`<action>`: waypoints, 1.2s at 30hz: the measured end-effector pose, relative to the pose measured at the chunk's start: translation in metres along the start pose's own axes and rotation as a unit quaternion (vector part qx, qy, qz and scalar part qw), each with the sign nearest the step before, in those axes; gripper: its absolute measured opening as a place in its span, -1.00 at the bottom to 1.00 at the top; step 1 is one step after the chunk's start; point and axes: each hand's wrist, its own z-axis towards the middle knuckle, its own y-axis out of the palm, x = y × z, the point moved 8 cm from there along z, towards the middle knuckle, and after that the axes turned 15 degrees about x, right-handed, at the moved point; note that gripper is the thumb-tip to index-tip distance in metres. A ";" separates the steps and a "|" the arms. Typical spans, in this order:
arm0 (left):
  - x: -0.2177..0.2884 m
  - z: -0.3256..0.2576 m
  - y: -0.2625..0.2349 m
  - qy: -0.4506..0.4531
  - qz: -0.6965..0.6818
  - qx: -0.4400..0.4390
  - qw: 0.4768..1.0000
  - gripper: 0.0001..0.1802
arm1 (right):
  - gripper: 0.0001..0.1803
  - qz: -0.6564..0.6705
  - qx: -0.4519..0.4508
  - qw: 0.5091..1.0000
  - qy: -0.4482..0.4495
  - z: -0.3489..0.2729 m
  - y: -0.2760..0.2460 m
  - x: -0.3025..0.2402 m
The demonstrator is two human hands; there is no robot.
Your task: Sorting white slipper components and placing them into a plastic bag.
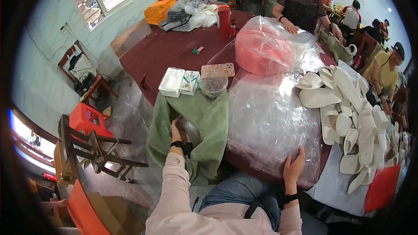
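My left hand [177, 132] reaches into a green sack [209, 117] that hangs at the table's near edge, its fingers closed on a small clear plastic bag [191, 131] inside. My right hand [293, 168] rests open on the near edge of a large sheet of clear plastic [270, 117] spread over the dark red table [165, 50]. Both wrists wear black bands. A heap of white slippers [352, 117] lies to the right of the plastic.
White boxes [178, 82] and a clear bowl [212, 83] sit above the sack. A pink bundle in plastic [263, 50] and a red bottle [224, 21] stand further back. A person [300, 4] sits across the table; others sit right. Wooden stools and a red stool [89, 119] stand left.
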 end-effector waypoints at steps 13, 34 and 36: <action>0.117 -0.126 -0.017 0.320 0.850 0.154 0.388 -0.40 | -0.44 0.007 0.023 1.000 -0.011 0.002 -0.005 0.002; 0.275 -0.136 0.021 0.330 0.913 0.234 0.056 -0.58 | -0.41 0.014 0.011 1.000 0.008 -0.005 -0.002 0.004; 0.260 -0.143 0.052 0.407 0.879 0.189 0.158 -0.60 | -0.41 0.020 0.015 1.000 0.006 -0.004 -0.003 0.003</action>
